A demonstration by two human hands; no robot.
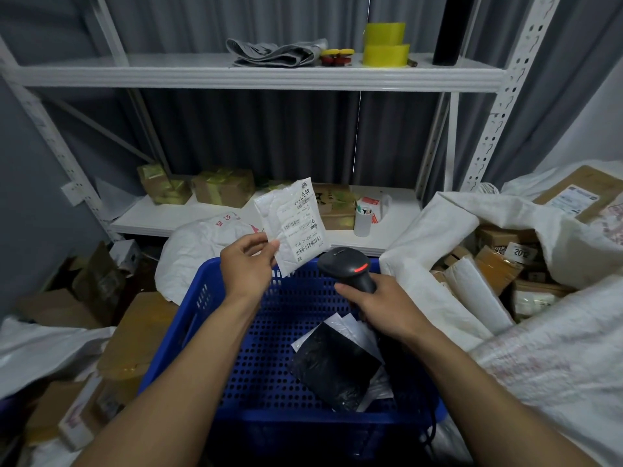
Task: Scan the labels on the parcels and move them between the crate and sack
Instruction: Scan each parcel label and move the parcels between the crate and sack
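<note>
In the head view, the left hand (247,264) pinches a white padded parcel (291,227) with printed labels above the blue perforated plastic crate (199,318). The right hand (377,306) grips a black handheld scanner (347,268). A black plastic parcel (332,369) lies inside the crate, perhaps on white ones. The white woven sack (438,230) stands open at the right.

Above the crate (202,308) the fine print on the parcel (293,224) is too small to read, inside it a black pouch (333,369) covers most of the white mailers (350,326), the right hand (381,308) hides the grip of the scanner (347,267), and the sack (438,227) to its right is cut off.
</note>
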